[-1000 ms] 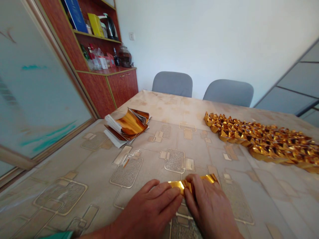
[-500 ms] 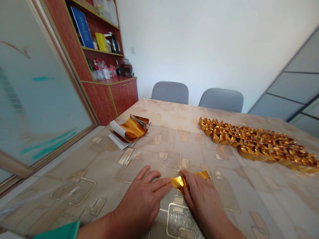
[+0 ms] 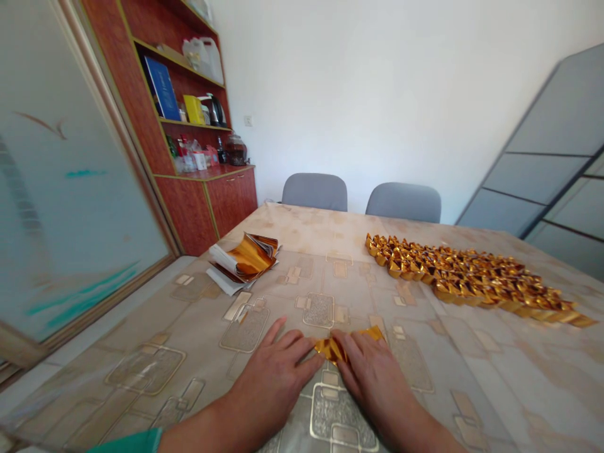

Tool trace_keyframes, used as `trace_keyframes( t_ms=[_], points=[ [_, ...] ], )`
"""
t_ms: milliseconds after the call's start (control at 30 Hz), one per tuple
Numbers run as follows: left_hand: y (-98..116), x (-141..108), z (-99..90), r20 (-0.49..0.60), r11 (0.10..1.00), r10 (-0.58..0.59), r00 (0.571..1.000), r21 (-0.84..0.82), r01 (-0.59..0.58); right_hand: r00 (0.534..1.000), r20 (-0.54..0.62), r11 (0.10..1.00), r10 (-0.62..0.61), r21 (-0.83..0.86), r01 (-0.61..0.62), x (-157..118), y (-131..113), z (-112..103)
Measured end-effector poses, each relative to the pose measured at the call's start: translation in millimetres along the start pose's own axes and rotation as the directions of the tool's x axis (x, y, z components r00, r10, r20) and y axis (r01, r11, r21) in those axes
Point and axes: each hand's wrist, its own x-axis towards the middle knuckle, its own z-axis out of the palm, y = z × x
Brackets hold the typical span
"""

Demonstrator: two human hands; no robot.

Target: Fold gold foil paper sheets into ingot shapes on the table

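Observation:
A small folded piece of gold foil (image 3: 333, 348) lies on the patterned tablecloth (image 3: 302, 236) between my hands. My right hand (image 3: 372, 377) rests on top of the foil and presses it flat, hiding its middle. One gold end sticks out past those fingers to the upper right. My left hand (image 3: 272, 377) lies palm down with its fingers spread, the fingertips at the foil's left end. Farther off, a stack of gold foil sheets on white paper (image 3: 240, 264) sits to the left, with its top sheets curling up.
Several rows of folded gold foil ingots (image 3: 472, 277) cover the table's right side. A sliding glass door (image 3: 80, 189) stands left, and a red-brown cabinet (image 3: 202, 201) stands behind the table's far left corner. Two grey chairs (image 3: 314, 192) stand beyond the far edge.
My left hand has let go of the foil's top and opened out, its fingers now spread. The foil looks more compact under my right hand. The head view has tilted upward.

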Motion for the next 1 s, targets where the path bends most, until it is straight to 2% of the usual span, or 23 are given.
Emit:
trace_keyframes(
  t_ms=[167,333,467,533,667,767,867,1000],
  points=[
    [3.6,-3.7,0.3,0.001,0.998,-0.055,0.998,-0.007,0.055,0.999,0.037,0.999,0.033,-0.016,-0.032,1.7,-2.9,-3.1],
    [1.6,-9.5,2.8,-0.087,0.996,-0.059,0.994,0.067,0.065,1.000,0.022,1.000,0.016,-0.018,-0.016,3.8,-1.8,1.1],
    [6.6,-2.6,2.3,-0.149,1.000,0.026,0.988,0.007,-0.025,0.998,0.053,0.999,0.037,0.006,-0.037,3.9,-3.7,1.1],
    [11.3,3.9,2.2,-0.123,0.994,0.078,0.989,-0.068,-0.087,0.996,0.071,0.999,0.050,0.012,-0.051,3.8,-5.1,0.2],
    [17.2,12.7,4.3,-0.059,0.985,0.081,0.995,-0.146,-0.089,0.994,0.098,0.992,0.050,0.109,-0.061,3.4,-2.6,-4.7],
    [15.4,12.6,6.4,-0.029,0.983,0.092,0.995,-0.154,-0.095,0.992,0.115,0.969,0.049,0.236,-0.075,2.1,9.5,-15.3],
    [8.1,13.5,6.0,0.013,0.982,0.110,0.994,-0.155,-0.107,0.984,0.170,0.944,0.049,0.313,-0.101,0.9,32.4,-31.5],
    [-7.8,24.1,0.4,0.063,0.974,0.150,0.987,-0.180,-0.137,0.982,0.182,0.927,-0.050,0.373,-0.022,3.9,65.6,-48.3]
  ],
)
